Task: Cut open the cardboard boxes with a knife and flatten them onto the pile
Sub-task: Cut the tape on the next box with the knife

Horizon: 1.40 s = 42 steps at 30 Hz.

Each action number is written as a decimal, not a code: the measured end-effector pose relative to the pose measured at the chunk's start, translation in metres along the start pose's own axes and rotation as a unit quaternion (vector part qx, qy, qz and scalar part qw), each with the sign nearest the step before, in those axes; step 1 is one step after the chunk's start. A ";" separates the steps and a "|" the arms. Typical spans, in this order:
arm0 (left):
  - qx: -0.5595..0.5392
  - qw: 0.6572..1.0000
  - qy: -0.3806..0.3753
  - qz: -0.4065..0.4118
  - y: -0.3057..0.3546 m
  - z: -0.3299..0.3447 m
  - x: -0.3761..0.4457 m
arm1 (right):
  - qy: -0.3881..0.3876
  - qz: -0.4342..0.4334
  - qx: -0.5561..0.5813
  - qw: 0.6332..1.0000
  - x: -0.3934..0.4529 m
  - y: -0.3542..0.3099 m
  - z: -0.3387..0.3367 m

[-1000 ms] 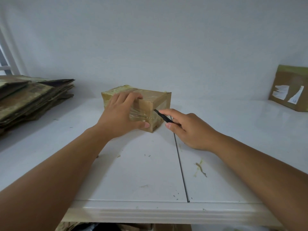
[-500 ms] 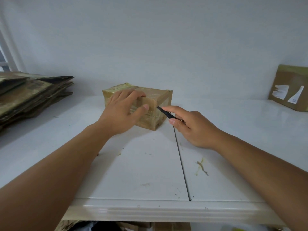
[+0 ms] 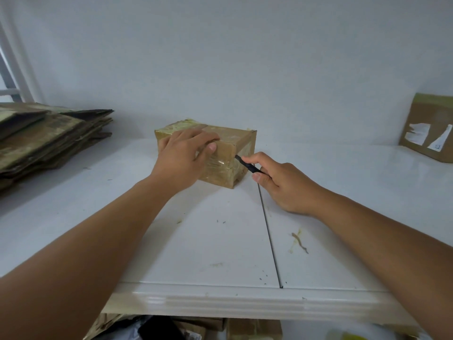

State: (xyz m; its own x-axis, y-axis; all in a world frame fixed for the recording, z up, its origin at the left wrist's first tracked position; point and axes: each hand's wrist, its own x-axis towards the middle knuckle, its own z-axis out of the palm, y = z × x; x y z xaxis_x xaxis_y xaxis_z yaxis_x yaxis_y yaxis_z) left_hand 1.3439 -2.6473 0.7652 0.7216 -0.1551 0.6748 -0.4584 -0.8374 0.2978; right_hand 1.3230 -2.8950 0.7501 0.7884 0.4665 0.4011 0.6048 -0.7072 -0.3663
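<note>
A small taped cardboard box (image 3: 235, 141) stands in the middle of the white table (image 3: 220, 241). My left hand (image 3: 183, 158) lies over its top and near side, fingers on top, thumb on the front face. My right hand (image 3: 282, 180) pinches a thin black knife (image 3: 247, 164), its tip touching the box's near right edge just below the top. A pile of flattened cardboard (image 3: 44, 141) lies at the far left.
Another brown box (image 3: 429, 128) with torn white labels leans against the wall at the far right. A seam (image 3: 268, 236) runs down the table toward its front edge. Small scraps and a stain dot the surface. More cardboard shows below the table's edge.
The knife tip has risen along the box's right edge toward the top. My left thumb has moved up from the lower front face toward the top edge.
</note>
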 end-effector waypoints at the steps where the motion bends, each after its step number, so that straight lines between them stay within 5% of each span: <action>1: 0.004 1.000 0.001 -0.003 0.000 0.001 0.000 | -0.002 0.003 0.002 1.000 0.000 -0.001 0.000; 42: -0.036 0.999 -0.027 -0.008 -0.003 -0.002 0.003 | 0.001 -0.007 0.030 1.000 0.007 -0.003 -0.004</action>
State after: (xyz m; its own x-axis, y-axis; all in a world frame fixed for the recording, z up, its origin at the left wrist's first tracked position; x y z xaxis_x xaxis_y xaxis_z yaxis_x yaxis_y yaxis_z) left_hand 1.3463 -2.6444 0.7678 0.7550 -0.1719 0.6328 -0.4812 -0.8008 0.3565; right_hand 1.3267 -2.8917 0.7571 0.7793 0.4751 0.4086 0.6219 -0.6668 -0.4106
